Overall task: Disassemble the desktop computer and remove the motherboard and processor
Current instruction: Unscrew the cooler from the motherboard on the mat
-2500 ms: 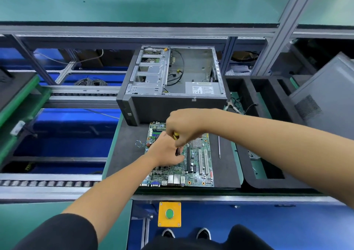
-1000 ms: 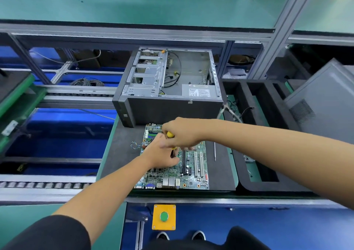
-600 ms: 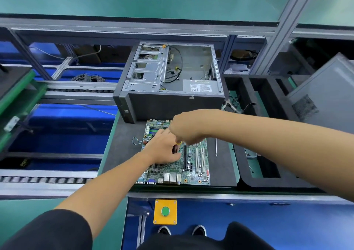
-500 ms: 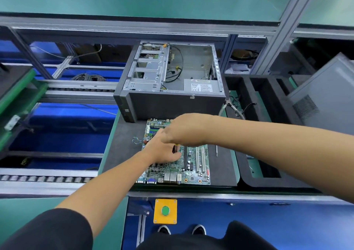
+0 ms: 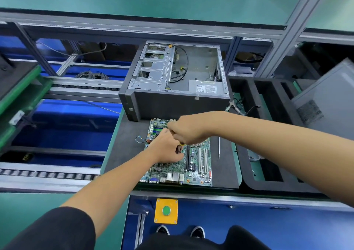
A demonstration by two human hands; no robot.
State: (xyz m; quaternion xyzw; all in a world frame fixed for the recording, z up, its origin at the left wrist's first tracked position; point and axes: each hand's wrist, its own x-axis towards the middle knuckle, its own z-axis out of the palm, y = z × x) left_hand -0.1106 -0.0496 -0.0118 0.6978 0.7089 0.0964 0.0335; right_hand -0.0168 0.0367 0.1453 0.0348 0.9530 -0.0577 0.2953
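- Green fibreglass motherboard (image 5: pixel 193 165) lies flat on the dark foam tabletop (image 5: pixel 124 146); likely light, stiff and fragile, best lifted by its bare edges.
- Left hand (image 5: pixel 164 150) rests on it, fingers curled; right hand (image 5: pixel 186 131) grips a yellow-handled screwdriver (image 5: pixel 181 144).
- Case (image 5: pixel 178 88) behind; its label is unreadable.

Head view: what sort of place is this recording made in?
Likely an electronics disassembly line in a factory or workshop: a roller conveyor beside the bench, an opened computer case on a dark foam mat, and a green push button on the station's front.
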